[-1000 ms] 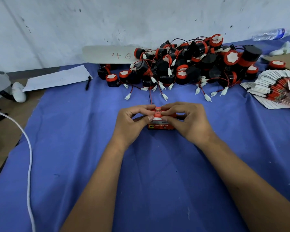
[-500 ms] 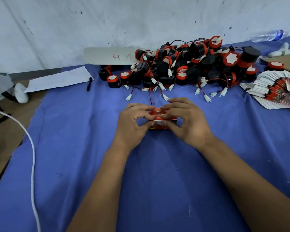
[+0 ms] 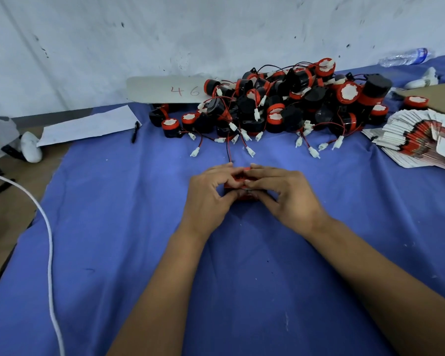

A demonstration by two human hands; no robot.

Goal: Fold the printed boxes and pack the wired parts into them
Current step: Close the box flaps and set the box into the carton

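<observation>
blue cloth (image 3: 113, 227); parts pile (image 3: 280, 104); flat boxes (image 3: 421, 142); pen (image 3: 135, 131)

On the blue cloth (image 3: 139, 227), the left hand (image 3: 208, 199) and right hand (image 3: 288, 199) grip a small red box (image 3: 238, 181), with the pile of wired parts (image 3: 280, 104) at twelve o'clock and flat printed boxes (image 3: 421, 142) at two o'clock.

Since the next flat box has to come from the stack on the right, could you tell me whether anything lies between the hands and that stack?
Nothing visible does: only bare blue cloth lies between the right hand and the stack of flat boxes.
</observation>
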